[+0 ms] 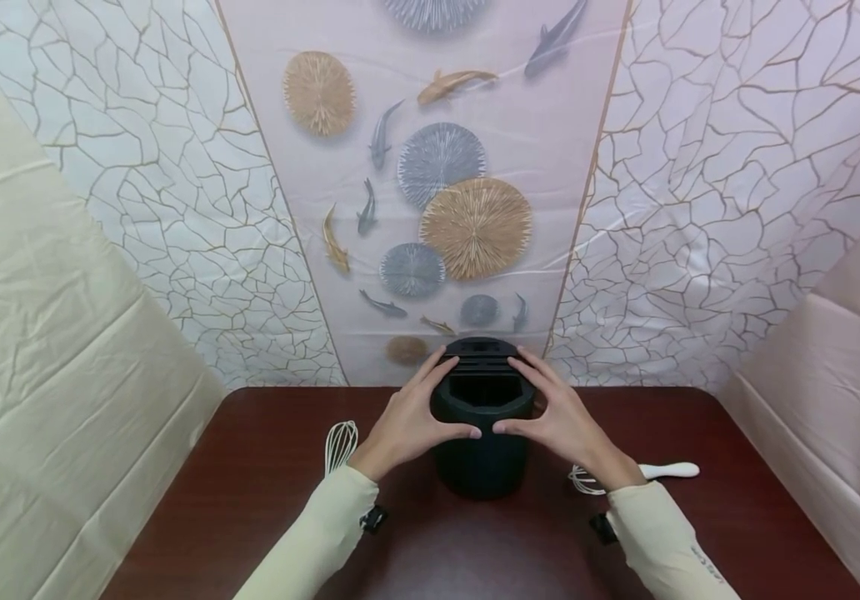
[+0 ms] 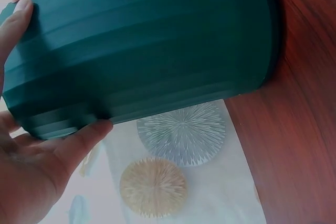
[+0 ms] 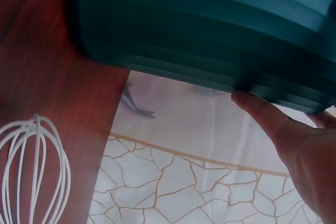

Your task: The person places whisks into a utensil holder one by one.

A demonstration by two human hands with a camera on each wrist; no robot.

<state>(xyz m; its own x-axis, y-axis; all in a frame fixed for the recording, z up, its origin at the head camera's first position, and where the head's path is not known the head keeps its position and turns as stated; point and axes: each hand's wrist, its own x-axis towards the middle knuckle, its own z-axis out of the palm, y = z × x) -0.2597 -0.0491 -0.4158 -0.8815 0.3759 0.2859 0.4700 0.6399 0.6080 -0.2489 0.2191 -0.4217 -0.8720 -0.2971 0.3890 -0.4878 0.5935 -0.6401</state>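
Note:
A dark green utensil holder [image 1: 481, 467] stands upright near the table's back edge, with black slots and a wider opening on top. My left hand [image 1: 407, 421] grips its upper left side, thumb at the front and fingers by the slotted rim. On the opposite side my right hand [image 1: 565, 421] grips it in the same way, the two thumbs close together. Both wrist views show the holder's ribbed green wall [image 2: 147, 51] up close, with the fingers around its upper end. Its inside looks dark, and its back is hidden.
A white wire whisk [image 1: 341, 446] lies left of the holder, partly behind my left forearm. Another whisk with a white handle [image 1: 677, 470] lies at the right, crossed by my right wrist. Behind the dark red wooden table [image 1: 250, 500] hangs a patterned cloth [image 1: 370, 317].

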